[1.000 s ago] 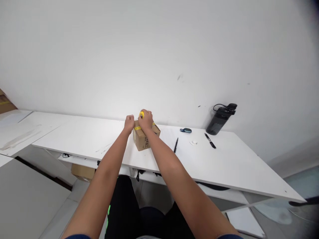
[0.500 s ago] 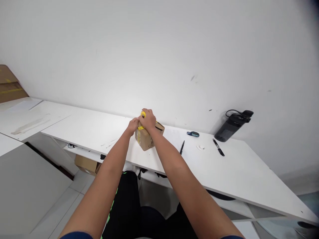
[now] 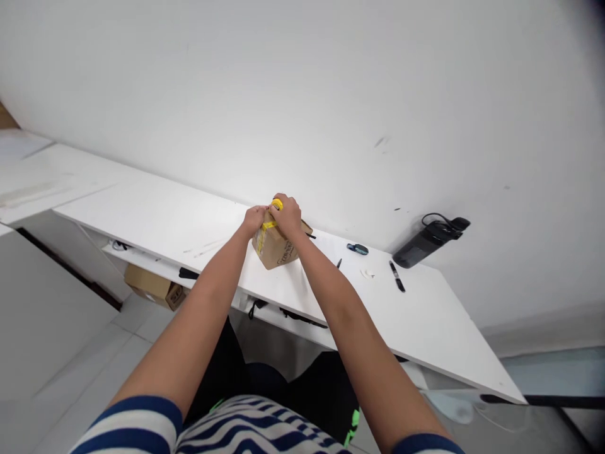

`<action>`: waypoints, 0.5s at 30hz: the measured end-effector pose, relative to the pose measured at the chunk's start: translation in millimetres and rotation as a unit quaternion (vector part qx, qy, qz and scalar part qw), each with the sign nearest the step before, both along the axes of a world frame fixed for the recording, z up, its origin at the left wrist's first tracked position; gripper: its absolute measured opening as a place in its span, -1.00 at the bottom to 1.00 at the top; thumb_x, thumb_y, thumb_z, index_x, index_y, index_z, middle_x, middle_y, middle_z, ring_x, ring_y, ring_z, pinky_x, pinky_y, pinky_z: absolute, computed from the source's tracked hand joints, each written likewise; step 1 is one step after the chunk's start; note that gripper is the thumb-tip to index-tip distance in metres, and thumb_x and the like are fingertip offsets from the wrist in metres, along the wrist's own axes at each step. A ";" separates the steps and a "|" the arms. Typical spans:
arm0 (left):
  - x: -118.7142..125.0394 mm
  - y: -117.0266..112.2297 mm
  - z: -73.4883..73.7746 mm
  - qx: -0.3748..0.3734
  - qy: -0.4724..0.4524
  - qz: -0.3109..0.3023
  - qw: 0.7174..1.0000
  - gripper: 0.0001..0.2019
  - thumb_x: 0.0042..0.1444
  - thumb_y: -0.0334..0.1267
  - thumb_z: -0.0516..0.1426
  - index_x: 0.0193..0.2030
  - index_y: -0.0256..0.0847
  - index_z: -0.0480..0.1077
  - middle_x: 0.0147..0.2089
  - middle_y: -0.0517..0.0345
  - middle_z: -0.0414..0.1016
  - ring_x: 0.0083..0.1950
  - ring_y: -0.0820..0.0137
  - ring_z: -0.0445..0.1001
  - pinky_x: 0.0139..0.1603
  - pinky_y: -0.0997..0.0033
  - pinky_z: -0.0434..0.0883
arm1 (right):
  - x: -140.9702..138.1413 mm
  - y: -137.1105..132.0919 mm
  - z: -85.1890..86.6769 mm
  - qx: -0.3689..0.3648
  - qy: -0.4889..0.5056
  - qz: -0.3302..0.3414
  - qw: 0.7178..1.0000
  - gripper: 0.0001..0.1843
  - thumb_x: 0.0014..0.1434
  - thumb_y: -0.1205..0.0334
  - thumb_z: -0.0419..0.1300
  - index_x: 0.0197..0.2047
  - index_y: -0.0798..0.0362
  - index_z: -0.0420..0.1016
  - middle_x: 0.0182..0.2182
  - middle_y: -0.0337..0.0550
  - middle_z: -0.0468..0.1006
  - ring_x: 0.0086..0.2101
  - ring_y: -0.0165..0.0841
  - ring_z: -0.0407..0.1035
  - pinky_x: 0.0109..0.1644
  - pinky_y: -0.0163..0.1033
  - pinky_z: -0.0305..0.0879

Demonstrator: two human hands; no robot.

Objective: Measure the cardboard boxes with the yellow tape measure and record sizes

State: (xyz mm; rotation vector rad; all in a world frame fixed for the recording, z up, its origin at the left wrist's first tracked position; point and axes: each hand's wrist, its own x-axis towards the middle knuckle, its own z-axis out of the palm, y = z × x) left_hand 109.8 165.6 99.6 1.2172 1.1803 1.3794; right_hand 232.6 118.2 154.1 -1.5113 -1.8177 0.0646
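Observation:
A small cardboard box [image 3: 275, 248] stands on the white desk [image 3: 155, 217] with yellow tape across its top. My right hand [image 3: 286, 216] is closed round a yellow tape roll [image 3: 276, 204] pressed on the box's top. Just left of it, my left hand [image 3: 253, 219] is closed in a pinch at the box's top left edge, on the yellow tape strip [image 3: 267, 225]. Both forearms stretch out from the bottom of the view. The far side of the box is hidden by my hands.
To the right on the desk lie a black pen [image 3: 339, 263], a small dark blue object [image 3: 358, 248], a white scrap [image 3: 366, 273], a black marker [image 3: 396, 276] and a dark bottle [image 3: 428, 236] against the wall. A cardboard box [image 3: 152, 285] sits on the floor under the desk.
The camera has tilted and shifted, so the desk now slants down to the right and my striped shirt shows. Both hands stay on the box top with the tape roll.

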 end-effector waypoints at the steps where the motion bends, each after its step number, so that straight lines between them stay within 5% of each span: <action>1: 0.6 1.8 -1.1 -0.001 -0.005 0.000 1.000 -0.77 0.14 -0.23 0.10 -0.23 -0.26 0.55 -0.12 0.04 0.61 -0.11 0.31 0.50 -0.03 0.33 0.43 | 4.5 -10.8 -0.1 0.003 -0.002 -0.002 1.000 -0.66 0.25 0.15 0.09 0.07 -0.05 0.47 -0.10 -0.02 0.47 -0.09 -0.15 0.39 0.01 -0.08 0.32; 9: 6.1 3.8 -0.5 -0.001 -0.029 -0.002 1.000 -0.73 0.17 -0.24 0.06 -0.17 -0.31 0.54 -0.12 -0.02 0.61 -0.17 0.32 0.53 -0.05 0.28 0.46 | 49.7 -104.3 -12.0 -0.004 0.044 -0.056 0.997 -0.66 0.20 0.12 0.18 0.04 -0.08 0.53 -0.14 -0.07 0.49 -0.16 -0.16 0.43 -0.08 -0.09 0.37; 15: 4.2 -1.6 4.8 -0.001 -0.033 -0.008 0.999 -0.76 0.15 -0.24 0.10 -0.18 -0.29 0.54 -0.10 0.00 0.61 -0.12 0.28 0.54 0.01 0.23 0.47 | 44.8 -102.8 -13.6 0.017 0.092 -0.051 0.994 -0.67 0.19 0.16 0.17 0.02 -0.06 0.52 -0.07 -0.07 0.50 -0.08 -0.17 0.43 0.00 -0.08 0.38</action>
